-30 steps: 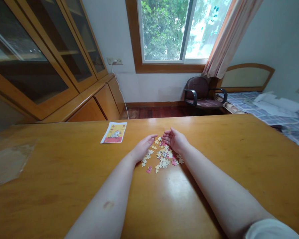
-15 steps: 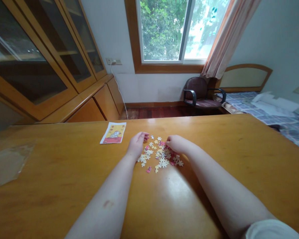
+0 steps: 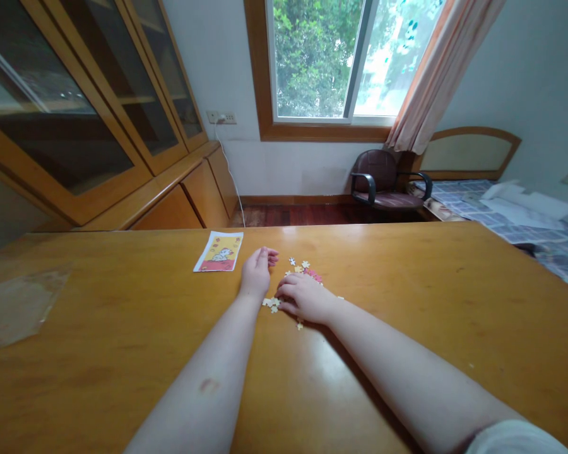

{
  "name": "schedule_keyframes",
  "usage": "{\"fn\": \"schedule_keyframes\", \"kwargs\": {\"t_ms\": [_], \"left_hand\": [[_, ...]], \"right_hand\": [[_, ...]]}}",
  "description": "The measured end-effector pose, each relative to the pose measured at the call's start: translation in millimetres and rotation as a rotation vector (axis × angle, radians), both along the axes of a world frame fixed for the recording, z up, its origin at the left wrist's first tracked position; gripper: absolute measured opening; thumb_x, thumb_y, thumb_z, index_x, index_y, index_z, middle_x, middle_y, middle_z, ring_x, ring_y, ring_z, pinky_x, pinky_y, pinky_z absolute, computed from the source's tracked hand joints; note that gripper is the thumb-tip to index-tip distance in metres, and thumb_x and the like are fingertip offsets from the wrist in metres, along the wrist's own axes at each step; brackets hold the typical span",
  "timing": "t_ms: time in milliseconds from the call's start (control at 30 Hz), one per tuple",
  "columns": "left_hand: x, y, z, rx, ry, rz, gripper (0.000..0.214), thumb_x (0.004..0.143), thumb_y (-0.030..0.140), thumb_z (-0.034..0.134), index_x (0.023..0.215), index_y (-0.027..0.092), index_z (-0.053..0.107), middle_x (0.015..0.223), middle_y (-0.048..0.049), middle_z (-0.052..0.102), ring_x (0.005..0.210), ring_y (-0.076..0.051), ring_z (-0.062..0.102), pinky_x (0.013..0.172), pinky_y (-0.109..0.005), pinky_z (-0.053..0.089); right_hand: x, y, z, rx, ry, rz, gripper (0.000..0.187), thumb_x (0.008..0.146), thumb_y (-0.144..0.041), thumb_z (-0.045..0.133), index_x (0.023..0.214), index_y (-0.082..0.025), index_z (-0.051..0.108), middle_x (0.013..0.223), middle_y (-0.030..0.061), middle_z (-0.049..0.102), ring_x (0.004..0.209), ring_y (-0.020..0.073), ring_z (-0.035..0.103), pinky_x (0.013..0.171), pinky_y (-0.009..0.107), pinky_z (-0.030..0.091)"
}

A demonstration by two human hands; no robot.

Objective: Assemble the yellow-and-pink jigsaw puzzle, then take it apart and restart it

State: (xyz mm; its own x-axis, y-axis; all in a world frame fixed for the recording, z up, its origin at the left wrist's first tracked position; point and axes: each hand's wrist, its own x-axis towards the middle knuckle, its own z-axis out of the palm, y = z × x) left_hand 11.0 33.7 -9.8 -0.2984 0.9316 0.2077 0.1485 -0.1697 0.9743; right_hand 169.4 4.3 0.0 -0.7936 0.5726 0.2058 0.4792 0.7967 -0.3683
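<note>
A pile of small jigsaw pieces (image 3: 304,265), cream, yellow and pink, lies on the wooden table (image 3: 407,296). My right hand (image 3: 304,297) lies palm down over most of the pile, fingers curved and pressing on the pieces. My left hand (image 3: 257,272) stands on its edge just left of the pile, fingers loosely curled toward the pieces. A few pieces show beyond my fingertips and near my left wrist. A printed picture card (image 3: 218,251) with a yellow and red drawing lies to the left of my left hand.
A crumpled clear plastic bag (image 3: 14,306) lies at the table's left side. Wooden cabinets (image 3: 99,126) with glass doors line the left wall. Beyond the table stand a dark armchair (image 3: 383,181) under the window and a bed (image 3: 511,208) at right.
My right hand has moved left and come down flat over the pile, covering most pieces. My left hand has turned from open palm to a curled edge beside them.
</note>
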Motion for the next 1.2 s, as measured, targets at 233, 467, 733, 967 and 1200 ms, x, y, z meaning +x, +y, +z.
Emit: {"fn": "schedule_keyframes", "kwargs": {"t_ms": [233, 467, 733, 967, 1200], "left_hand": [[-2.0, 1.1, -2.4, -0.008, -0.005, -0.003, 0.053, 0.088, 0.061, 0.04, 0.08, 0.015, 0.065, 0.074, -0.0079, 0.066, 0.071, -0.018, 0.061, 0.069, -0.031, 0.05], [-6.1, 6.7, -13.6, -0.069, 0.159, -0.124, 0.048, 0.089, 0.056, 0.04, 0.092, 0.015, 0.066, 0.09, -0.0107, 0.069, 0.087, -0.022, 0.064, 0.083, -0.036, 0.05], [3.5, -7.8, -11.8, -0.158, 0.904, -0.446, 0.063, 0.09, 0.056, 0.042, 0.143, 0.023, 0.041, 0.156, -0.0128, 0.028, 0.146, -0.031, 0.021, 0.117, -0.054, 0.006], [9.9, -11.1, -8.9, -0.171, 0.984, -0.502, 0.062, 0.094, 0.054, 0.033, 0.147, 0.022, 0.035, 0.155, -0.0117, 0.031, 0.146, -0.028, 0.022, 0.118, -0.052, 0.004], [17.4, -4.5, -11.6, -0.032, 0.839, -0.453, 0.049, 0.092, 0.046, 0.041, 0.132, 0.018, 0.049, 0.134, -0.0146, 0.057, 0.128, -0.027, 0.049, 0.112, -0.048, 0.027]], "right_hand": [[3.5, 10.5, -7.7, -0.055, 0.096, -0.062, 0.006, 0.086, -0.016, 0.064, 0.087, -0.017, 0.07, 0.088, 0.006, 0.068, 0.086, 0.0169, 0.06, 0.083, 0.028, 0.046], [25.9, 23.3, 8.9, -0.113, 0.212, -0.231, 0.013, 0.089, -0.024, 0.06, 0.094, -0.018, 0.07, 0.095, 0.0073, 0.069, 0.093, 0.0178, 0.062, 0.09, 0.032, 0.046], [77.0, 13.5, 3.1, -0.37, -0.19, -0.298, 0.132, 0.044, -0.061, 0.084, 0.153, -0.02, 0.022, 0.155, 0.0231, 0.024, 0.143, 0.0437, 0.018, 0.11, 0.065, 0.016], [73.8, -18.3, -16.8, -0.109, -0.086, -0.307, 0.122, 0.062, -0.078, 0.064, 0.153, -0.011, 0.019, 0.156, 0.0231, 0.019, 0.146, 0.0339, 0.016, 0.118, 0.053, 0.012], [47.6, 7.9, -16.4, -0.09, -0.038, -0.336, 0.108, 0.067, -0.07, 0.067, 0.149, -0.011, 0.03, 0.152, 0.0224, 0.031, 0.143, 0.0349, 0.024, 0.117, 0.054, 0.017]]}}
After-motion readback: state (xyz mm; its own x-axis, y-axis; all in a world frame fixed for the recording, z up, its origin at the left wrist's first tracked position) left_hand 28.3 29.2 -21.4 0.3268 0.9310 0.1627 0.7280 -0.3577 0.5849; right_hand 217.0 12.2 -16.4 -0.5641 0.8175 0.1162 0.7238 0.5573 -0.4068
